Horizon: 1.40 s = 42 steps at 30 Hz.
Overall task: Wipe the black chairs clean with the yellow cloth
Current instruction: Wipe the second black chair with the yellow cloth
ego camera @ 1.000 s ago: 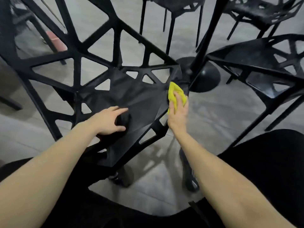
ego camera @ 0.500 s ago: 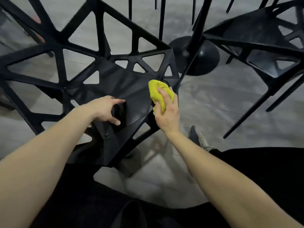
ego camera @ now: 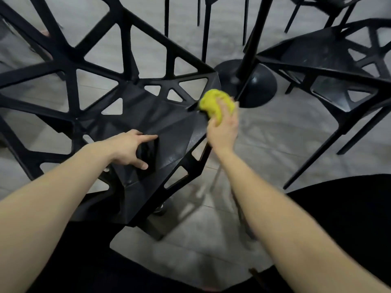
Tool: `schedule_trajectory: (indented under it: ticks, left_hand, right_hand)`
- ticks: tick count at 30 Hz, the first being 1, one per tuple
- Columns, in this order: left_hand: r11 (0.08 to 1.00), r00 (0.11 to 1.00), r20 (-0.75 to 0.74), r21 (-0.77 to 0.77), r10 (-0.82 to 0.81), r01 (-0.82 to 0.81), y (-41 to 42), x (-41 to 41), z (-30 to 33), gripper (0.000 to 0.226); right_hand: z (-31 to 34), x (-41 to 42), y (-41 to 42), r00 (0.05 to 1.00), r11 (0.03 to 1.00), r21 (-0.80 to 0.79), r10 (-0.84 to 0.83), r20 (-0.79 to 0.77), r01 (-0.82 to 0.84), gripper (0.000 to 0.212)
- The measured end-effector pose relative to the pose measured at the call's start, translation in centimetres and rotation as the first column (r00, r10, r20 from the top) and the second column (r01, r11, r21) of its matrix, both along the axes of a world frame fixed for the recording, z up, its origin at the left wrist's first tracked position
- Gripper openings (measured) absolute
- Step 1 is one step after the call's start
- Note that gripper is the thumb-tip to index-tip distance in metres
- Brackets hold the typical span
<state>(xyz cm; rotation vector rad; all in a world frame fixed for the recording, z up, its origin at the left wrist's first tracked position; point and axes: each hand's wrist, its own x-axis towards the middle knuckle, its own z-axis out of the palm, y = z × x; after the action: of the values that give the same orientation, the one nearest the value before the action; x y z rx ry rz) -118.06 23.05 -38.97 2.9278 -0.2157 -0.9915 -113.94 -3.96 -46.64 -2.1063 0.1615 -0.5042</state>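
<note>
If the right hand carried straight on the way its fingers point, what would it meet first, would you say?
Probably the round black table base: the right hand, gripping the yellow cloth at the chair seat's far corner, points that way, though depth is unclear.

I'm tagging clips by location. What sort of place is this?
Probably a café or canteen seating area: several matching black chairs, a pedestal table base and a grey tiled floor.
</note>
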Motion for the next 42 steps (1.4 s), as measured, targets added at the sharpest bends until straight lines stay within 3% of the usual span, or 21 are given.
schedule_trajectory:
  ticks: [2, 4, 6, 8, 10, 11, 14, 17, 19, 21, 23, 24, 25, 27, 28, 29, 32, 35, 39, 42]
  left_hand:
    - [1.0, 1.0, -0.002, 0.004, 0.006, -0.006, 0.0, 0.3, -0.1, 0.12]
    - [1.0, 1.0, -0.011, 0.024, 0.019, -0.019, 0.0, 1.1, -0.1, 0.133]
    - [0.998, 0.999, -0.028, 0.042, 0.043, -0.042, 0.2, 2.1, -0.5, 0.155]
    - [0.995, 0.996, -0.06, 0.069, 0.07, -0.066, 0.5, 3.0, -1.0, 0.184]
    - [0.993, 0.99, -0.103, 0.076, 0.096, -0.088, 0.5, 3.8, -1.4, 0.197]
    - [0.994, 0.988, -0.119, 0.066, 0.099, -0.092, 0.6, 4.0, -1.5, 0.197]
    - [0.995, 0.988, -0.117, 0.044, 0.097, -0.092, 0.4, 3.9, -1.1, 0.187]
    - [0.993, 0.996, -0.061, 0.11, 0.059, -0.052, -0.1, 3.8, -0.6, 0.18]
    - [0.988, 0.999, -0.032, 0.155, 0.002, 0.003, -0.3, 4.1, -0.4, 0.177]
    - [0.989, 1.0, -0.013, 0.149, -0.018, 0.02, 0.0, 4.8, -0.1, 0.162]
    - [0.996, 0.999, 0.04, 0.089, -0.012, 0.008, 0.7, 5.8, 0.0, 0.134]
    - [0.998, 0.996, 0.087, 0.061, -0.004, -0.001, 0.9, 6.2, -0.1, 0.123]
    - [0.999, 0.991, 0.134, 0.044, 0.016, -0.022, 1.1, 6.5, -0.2, 0.121]
    - [0.995, 0.983, 0.168, 0.054, 0.079, -0.089, 1.1, 6.9, -0.3, 0.136]
    - [0.99, 0.981, 0.165, 0.082, 0.101, -0.116, 1.1, 7.1, -0.4, 0.147]
    - [0.983, 0.98, 0.155, 0.115, 0.122, -0.141, 1.3, 7.2, -0.5, 0.158]
    - [0.953, 0.961, 0.072, 0.131, 0.265, -0.273, 1.9, 7.4, -0.8, 0.175]
    - [0.947, 0.957, 0.01, 0.139, 0.291, -0.289, 2.0, 7.8, -0.8, 0.177]
    - [0.954, 0.963, 0.014, 0.135, 0.27, -0.27, 2.6, 7.7, -1.1, 0.176]
    - [0.961, 0.969, 0.046, 0.126, 0.241, -0.245, 3.4, 7.1, -1.5, 0.173]
  right_hand:
    - [0.9, 4.0, -2.2, 0.996, 0.998, -0.001, -0.069, -0.06, 0.07, 0.061]
    - [1.0, 2.5, -1.1, 0.997, 1.0, -0.006, -0.023, -0.074, 0.022, 0.058]
    - [0.2, -3.6, 2.4, 0.98, 0.974, -0.109, 0.198, -0.007, -0.197, 0.052]
    - [-0.3, -8.3, 4.3, 0.839, 0.826, -0.226, 0.541, 0.061, -0.517, 0.05]
    - [-0.1, -5.6, 3.0, 0.712, 0.674, -0.365, 0.701, 0.042, -0.642, 0.052]
    - [0.1, -2.1, 1.8, 0.713, 0.66, -0.42, 0.7, 0.043, -0.623, 0.053]
    - [2.2, 9.0, -1.9, 0.879, 0.78, -0.499, 0.471, 0.07, -0.378, 0.057]
    - [3.6, 11.2, -0.8, 0.957, 0.876, -0.401, 0.291, -0.009, -0.27, 0.054]
    - [2.6, 6.7, 1.3, 0.887, 0.793, -0.433, 0.46, -0.034, -0.428, 0.044]
    - [1.7, 2.9, 0.9, 0.687, 0.561, -0.492, 0.718, -0.113, -0.666, 0.036]
    - [2.7, 5.4, -1.4, 0.509, 0.315, -0.605, 0.842, -0.177, -0.731, 0.035]
    - [3.7, 8.1, -2.5, 0.529, 0.3, -0.677, 0.835, -0.155, -0.672, 0.038]
    - [4.5, 10.8, -3.3, 0.592, 0.362, -0.7, 0.798, -0.109, -0.616, 0.042]
    - [5.4, 13.8, -3.5, 0.774, 0.576, -0.676, 0.633, 0.014, -0.459, 0.041]
    - [5.1, 13.4, -3.2, 0.823, 0.631, -0.651, 0.568, 0.018, -0.421, 0.039]
    - [4.4, 12.2, -2.8, 0.816, 0.616, -0.648, 0.578, -0.014, -0.448, 0.038]
    - [3.1, 8.5, -2.9, 0.673, 0.458, -0.669, 0.735, -0.085, -0.585, 0.037]
    - [3.0, 11.7, 1.2, 0.696, 0.521, -0.637, 0.717, -0.034, -0.568, 0.032]
    - [1.3, 16.5, 10.7, 0.646, 0.357, -0.735, 0.75, -0.143, -0.576, 0.032]
    - [2.5, 15.9, 7.7, 0.628, 0.296, -0.784, 0.764, -0.149, -0.546, 0.035]
